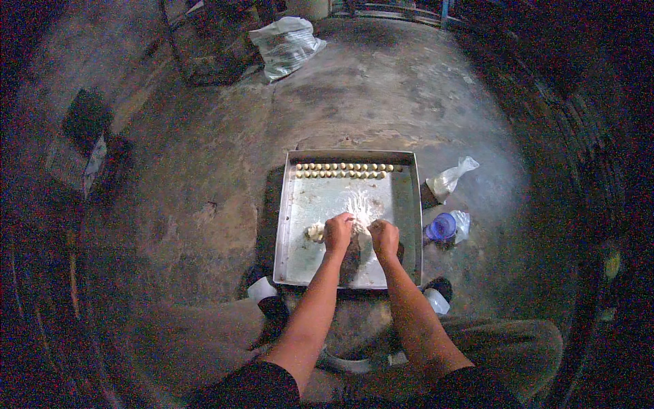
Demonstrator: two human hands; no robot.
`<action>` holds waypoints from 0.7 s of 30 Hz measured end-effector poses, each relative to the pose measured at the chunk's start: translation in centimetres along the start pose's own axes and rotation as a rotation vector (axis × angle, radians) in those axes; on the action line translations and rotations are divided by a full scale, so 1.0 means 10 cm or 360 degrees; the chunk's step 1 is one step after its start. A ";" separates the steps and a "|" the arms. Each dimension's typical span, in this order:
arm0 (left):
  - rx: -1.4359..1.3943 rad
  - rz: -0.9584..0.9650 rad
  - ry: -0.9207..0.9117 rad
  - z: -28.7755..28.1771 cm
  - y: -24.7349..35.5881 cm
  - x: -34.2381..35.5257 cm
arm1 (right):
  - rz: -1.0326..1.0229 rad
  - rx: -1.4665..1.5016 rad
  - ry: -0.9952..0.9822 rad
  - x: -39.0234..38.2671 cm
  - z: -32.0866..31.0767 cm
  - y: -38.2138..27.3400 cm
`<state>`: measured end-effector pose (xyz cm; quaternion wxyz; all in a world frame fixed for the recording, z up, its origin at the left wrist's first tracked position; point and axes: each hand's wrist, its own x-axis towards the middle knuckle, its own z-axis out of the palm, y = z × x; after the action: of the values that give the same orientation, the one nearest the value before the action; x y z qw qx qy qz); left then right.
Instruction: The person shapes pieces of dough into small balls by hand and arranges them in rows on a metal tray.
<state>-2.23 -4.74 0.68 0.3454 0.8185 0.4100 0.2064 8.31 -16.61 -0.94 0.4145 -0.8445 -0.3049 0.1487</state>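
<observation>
Over the middle of a square metal tray (300, 262), my left hand (338, 232) and my right hand (383, 238) work close together, a small gap between them. The fingers of both are curled and pinched inward. Whatever they hold is too small or hidden to make out. White flour (361, 207) is smeared on the tray just beyond and between my hands. A pale lump of dough (315, 232) lies to the left of my left hand. Along the tray's far side, small pale dough balls (344, 167) sit in two neat rows.
Right of the tray, on the concrete floor (381, 88), are a tied white plastic bag (452, 178), a blue-purple cup (442, 226) and a clear bag (461, 225). A larger pale sack (286, 48) stands far off. My feet and legs flank the tray's near side.
</observation>
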 end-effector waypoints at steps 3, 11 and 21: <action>-0.0003 -0.0045 0.0195 0.00 -0.01 -0.02 | 0.0070 -0.0216 0.0022 0.13 0.05 0.01; 0.0393 -0.0221 0.0387 0.30 -0.32 -0.23 | 0.0352 -0.0349 -0.0055 0.26 0.30 0.03; 0.0157 -0.0335 0.0259 0.46 -0.47 0.09 | 0.0418 -0.0197 0.0096 0.48 0.42 -0.21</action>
<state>-1.33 -3.83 -5.82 0.2902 0.7674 0.5300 0.2143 9.08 -10.03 -1.85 0.3476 -0.9051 -0.1879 0.1570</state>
